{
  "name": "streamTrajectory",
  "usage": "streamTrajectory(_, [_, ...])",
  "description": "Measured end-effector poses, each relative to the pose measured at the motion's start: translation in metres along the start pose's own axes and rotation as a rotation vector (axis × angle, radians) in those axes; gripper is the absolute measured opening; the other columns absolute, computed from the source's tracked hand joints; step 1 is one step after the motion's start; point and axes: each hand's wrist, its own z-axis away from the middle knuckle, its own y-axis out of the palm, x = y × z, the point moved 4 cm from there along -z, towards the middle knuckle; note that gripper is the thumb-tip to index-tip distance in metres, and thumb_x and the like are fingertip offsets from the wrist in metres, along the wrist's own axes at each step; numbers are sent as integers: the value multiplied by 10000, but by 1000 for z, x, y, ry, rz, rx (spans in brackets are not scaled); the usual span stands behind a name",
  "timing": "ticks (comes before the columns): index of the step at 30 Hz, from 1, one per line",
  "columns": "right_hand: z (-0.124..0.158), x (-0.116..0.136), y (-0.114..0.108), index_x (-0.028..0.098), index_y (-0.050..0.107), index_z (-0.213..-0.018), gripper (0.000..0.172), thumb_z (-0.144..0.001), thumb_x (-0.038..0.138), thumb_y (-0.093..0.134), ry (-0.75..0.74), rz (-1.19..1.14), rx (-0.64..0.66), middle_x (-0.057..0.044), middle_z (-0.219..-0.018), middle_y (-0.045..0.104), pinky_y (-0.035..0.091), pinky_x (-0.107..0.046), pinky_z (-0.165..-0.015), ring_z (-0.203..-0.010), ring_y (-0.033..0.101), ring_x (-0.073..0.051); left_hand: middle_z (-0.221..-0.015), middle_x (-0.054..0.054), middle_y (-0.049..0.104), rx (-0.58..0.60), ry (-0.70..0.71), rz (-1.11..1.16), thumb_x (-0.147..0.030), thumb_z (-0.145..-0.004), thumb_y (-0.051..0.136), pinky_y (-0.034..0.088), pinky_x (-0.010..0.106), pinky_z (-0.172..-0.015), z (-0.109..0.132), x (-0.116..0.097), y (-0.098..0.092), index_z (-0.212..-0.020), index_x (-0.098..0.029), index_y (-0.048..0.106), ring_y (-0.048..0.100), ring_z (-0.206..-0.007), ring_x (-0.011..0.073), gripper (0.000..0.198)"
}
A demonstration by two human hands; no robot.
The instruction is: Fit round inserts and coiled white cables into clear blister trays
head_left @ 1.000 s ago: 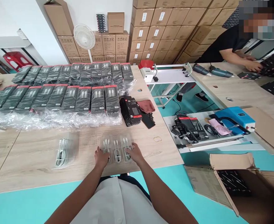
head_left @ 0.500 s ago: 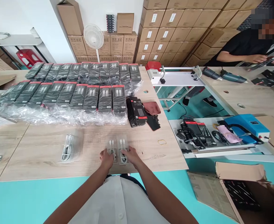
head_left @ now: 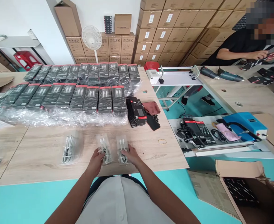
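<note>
Under your left hand (head_left: 95,161) and right hand (head_left: 132,156), the fingers (head_left: 129,150) lie spread apart over two clear bags of coiled white cable (head_left: 106,151) on the worktop (head_left: 34,165), seemingly to steady them, though whether they clamp cannot be told.

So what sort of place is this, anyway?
Probably a small packing room for charging cables. Rows of black retail boxes lie on plastic wrap, white cables in clear bags lie on the table, and stacked cardboard cartons fill the wall behind.
</note>
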Motion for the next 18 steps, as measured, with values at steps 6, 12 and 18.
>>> streamTrajectory(6, [9, 4, -4, 237, 566, -1315, 620, -821, 609, 524, -48, -187, 9, -99, -1324, 588, 355, -428, -1082, -1320, 443, -290, -1159, 105, 651, 159, 91, 2, -259, -694, 650, 444, 373, -964, 17, -5, 60, -1155, -192, 586, 577, -1136, 260, 470])
streamTrajectory(12, [25, 9, 0, 302, 488, -1386, 638, -801, 529, 610, -158, -355, 136, -48, -1374, 570, 358, -443, -1095, -1333, 447, -268, -1266, 105, 600, 86, 41, -32, -185, -700, 590, 442, 346, -975, 16, 10, 84, -1212, -202, 576, 510, -1242, 258, 512])
streamTrajectory(18, [28, 4, 8, 263, 421, -1432, 715, -767, 404, 643, -103, -329, 149, -89, -1382, 561, 364, -467, -1074, -1300, 482, -272, -1029, 68, 707, 192, -134, 264, -134, -614, 591, 515, 329, -823, 24, 17, 91, -1163, -195, 570, 662, -966, 232, 553])
